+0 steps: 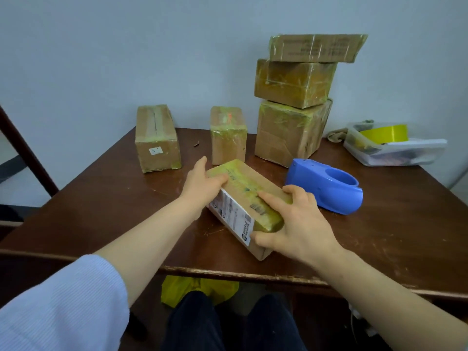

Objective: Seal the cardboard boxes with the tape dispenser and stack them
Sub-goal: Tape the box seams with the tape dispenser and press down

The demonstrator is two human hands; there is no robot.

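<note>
A small cardboard box (247, 196) with yellow tape on top and a white label on its side lies near the front edge of the brown table (114, 193). My left hand (202, 186) grips its far left corner, thumb on top. My right hand (296, 224) holds its near right end, fingers over the top and thumb at the front face. The blue tape dispenser (325, 188) lies on the table just right of the box, untouched. A stack of three taped boxes (293, 102) stands at the back right.
Two more taped boxes stand at the back, one at the left (157, 140) and one in the middle (228, 134). A clear plastic tray (395, 148) with a yellow tape roll (387, 133) sits at the right edge. A wall is behind the table.
</note>
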